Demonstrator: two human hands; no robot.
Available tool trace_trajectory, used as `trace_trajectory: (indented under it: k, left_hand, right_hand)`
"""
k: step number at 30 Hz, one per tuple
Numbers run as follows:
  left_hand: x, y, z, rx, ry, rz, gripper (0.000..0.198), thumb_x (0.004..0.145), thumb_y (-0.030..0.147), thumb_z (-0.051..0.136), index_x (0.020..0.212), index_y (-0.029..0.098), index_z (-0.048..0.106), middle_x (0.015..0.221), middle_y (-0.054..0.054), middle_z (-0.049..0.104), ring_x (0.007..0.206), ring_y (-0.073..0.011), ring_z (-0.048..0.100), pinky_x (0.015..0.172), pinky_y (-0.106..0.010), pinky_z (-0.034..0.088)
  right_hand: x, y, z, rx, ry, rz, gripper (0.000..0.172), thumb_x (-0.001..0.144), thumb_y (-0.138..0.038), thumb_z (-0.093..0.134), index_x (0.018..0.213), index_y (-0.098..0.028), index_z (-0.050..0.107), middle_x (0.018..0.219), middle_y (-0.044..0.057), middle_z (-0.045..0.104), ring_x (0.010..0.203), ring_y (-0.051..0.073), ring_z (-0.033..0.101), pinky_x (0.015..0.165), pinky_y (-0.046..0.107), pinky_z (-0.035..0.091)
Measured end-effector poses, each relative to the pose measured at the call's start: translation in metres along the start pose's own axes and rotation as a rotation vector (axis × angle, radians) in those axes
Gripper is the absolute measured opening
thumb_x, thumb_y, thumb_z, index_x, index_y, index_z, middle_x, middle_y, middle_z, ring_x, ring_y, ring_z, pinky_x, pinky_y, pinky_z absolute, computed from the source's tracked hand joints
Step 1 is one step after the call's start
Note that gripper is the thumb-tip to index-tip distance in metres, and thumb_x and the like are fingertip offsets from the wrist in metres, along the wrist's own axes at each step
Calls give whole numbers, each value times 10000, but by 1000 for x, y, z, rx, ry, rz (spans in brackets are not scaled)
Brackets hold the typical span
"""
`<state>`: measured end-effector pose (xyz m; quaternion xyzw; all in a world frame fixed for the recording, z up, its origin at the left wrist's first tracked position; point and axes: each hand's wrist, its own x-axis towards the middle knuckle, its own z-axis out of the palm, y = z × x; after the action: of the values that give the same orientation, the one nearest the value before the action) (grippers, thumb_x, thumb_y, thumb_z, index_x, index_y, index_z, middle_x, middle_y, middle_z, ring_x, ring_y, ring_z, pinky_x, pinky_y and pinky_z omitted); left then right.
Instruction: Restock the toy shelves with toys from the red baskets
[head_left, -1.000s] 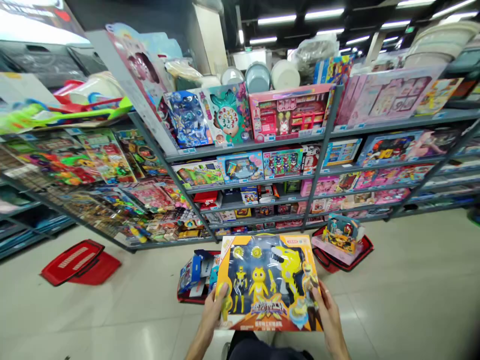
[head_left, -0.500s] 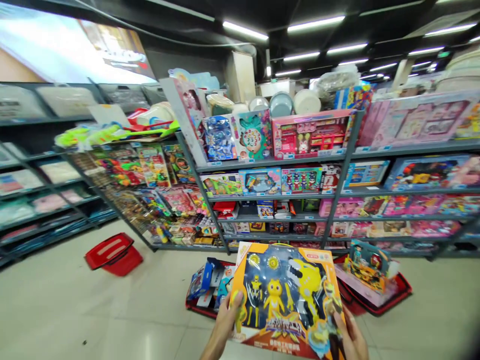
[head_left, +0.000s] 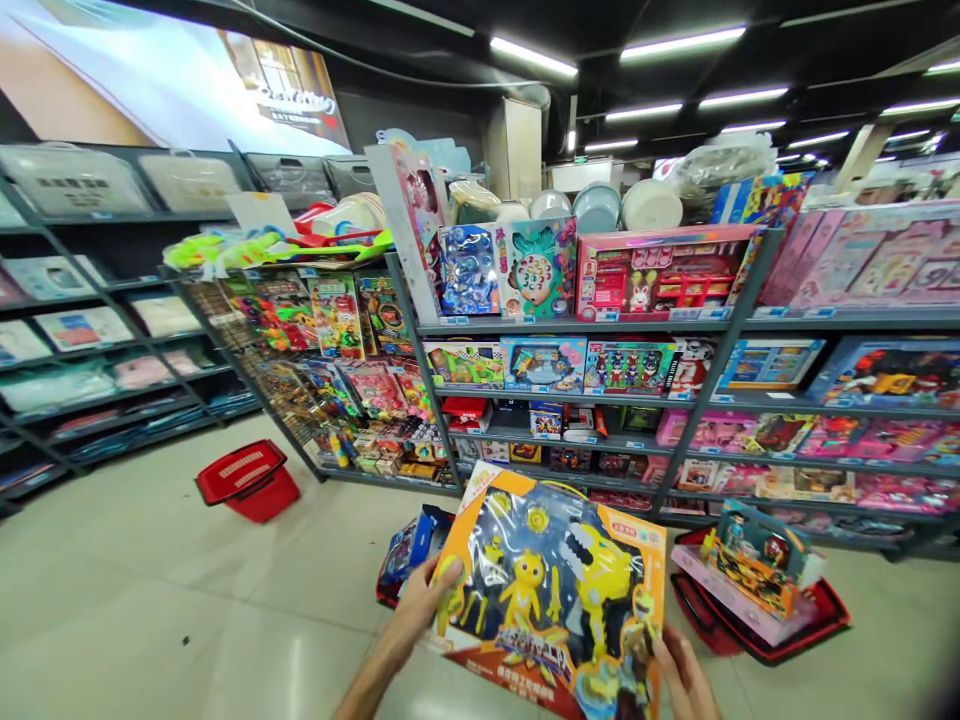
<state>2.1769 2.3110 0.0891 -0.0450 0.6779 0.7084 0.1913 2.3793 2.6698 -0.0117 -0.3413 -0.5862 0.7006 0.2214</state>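
A boxed toy set (head_left: 559, 580), orange-edged with a clear window showing yellow figures and a yellow dinosaur-like head, is held between both hands at the lower middle of the head view. My left hand (head_left: 427, 597) grips its left edge, thumb on the front. My right hand (head_left: 682, 670) is closed on its lower right edge. The box slopes down to the right. Partly hidden behind it on the left is a basket holding a blue toy box (head_left: 411, 548). To the right, a red basket (head_left: 832, 615) carries a pink box and an orange-teal toy box (head_left: 765, 560).
Grey shelves (head_left: 585, 327) full of boxed toys run across the front. A wire rack (head_left: 330, 370) of hanging toys stands at their left end. Another red basket (head_left: 251, 480) sits on the tiled floor (head_left: 247, 600) at left. Packed bedding lines the left shelves (head_left: 82, 215).
The view has swung left, so the shelves and baskets appear further right. The boxed toy set has shifted slightly left and tilted, its right side lower, with both hands still on it.
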Motion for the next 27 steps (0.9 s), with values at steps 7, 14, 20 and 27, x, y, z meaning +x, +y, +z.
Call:
trace_trajectory:
  k: [7, 14, 20, 27]
  left_hand:
    - [33, 166, -27, 404, -114, 342, 701, 603, 458, 969, 1192, 123, 790, 1121, -115, 820, 1043, -344, 762, 887, -388, 637]
    - [63, 298, -56, 949, -355, 490, 718, 798, 590, 820, 1390, 208, 681, 1314, -75, 767, 1160, -322, 729, 1034, -432, 594]
    - [130, 339, -135, 917, -20, 881, 864, 764, 632, 815, 1485, 201, 610, 1557, -148, 626, 1458, -377, 570, 1265, -529, 424]
    - [227, 261, -221, 349, -46, 654, 729, 947, 632, 645, 1523, 192, 567, 1495, -172, 679, 1346, -330, 688, 1135, -497, 579]
  right_hand:
    - [57, -189, 74, -326, -267, -535, 850, 761, -562, 884, 1523, -308, 606, 1629, 77, 571, 1547, 364, 475, 1348, 553, 269]
    - [91, -222, 226, -230, -875, -477, 943, 807, -588, 863, 1603, -246, 492, 1551, 124, 643, 1406, 354, 631, 1225, 553, 479]
    - [114, -206, 345, 27, -672, -458, 870, 792, -640, 857, 1508, -244, 561, 1413, 120, 739, 1262, 343, 724, 1089, 482, 589]
    - [144, -243, 462, 65, -413, -484, 678, 801, -698, 816, 1286, -249, 661, 1314, 103, 781, 1147, 315, 758, 972, 422, 624]
